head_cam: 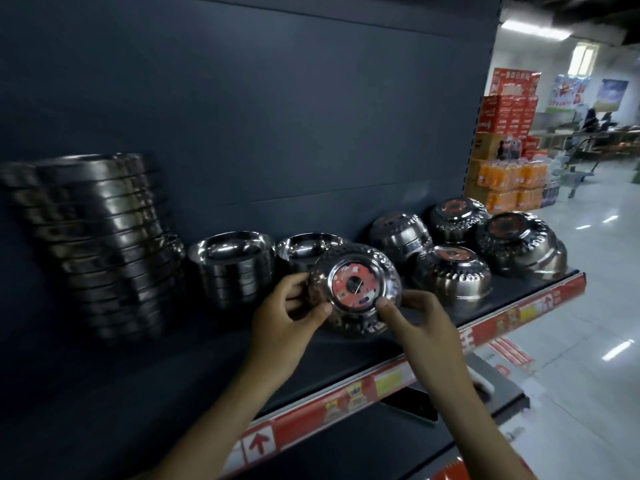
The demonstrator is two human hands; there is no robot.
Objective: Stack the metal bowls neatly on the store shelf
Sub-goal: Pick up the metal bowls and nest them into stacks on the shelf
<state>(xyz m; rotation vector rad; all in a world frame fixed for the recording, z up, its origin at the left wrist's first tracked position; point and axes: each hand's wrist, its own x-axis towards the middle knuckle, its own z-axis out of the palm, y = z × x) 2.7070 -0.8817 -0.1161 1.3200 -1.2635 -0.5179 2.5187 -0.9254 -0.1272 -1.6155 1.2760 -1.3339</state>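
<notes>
At the front of the store shelf (346, 358), mid-row: one metal bowl (355, 285) held tilted, its red-stickered base toward the camera. Cannot tell whether its lower rim touches the shelf.

Left grip (291, 306): fingers curled round the bowl's left rim, thumb on the base. Right grip (415, 317): pinching the right rim.

Done, as judged: tall stack (104, 244) far left; two short upright stacks, one (232, 268) beside it, the other (304, 251) just behind the held bowl.

Left: inverted bowls (516, 240) clustered loose at the right end, some apparently nested; count unclear.

Estimate: about midway.
</notes>
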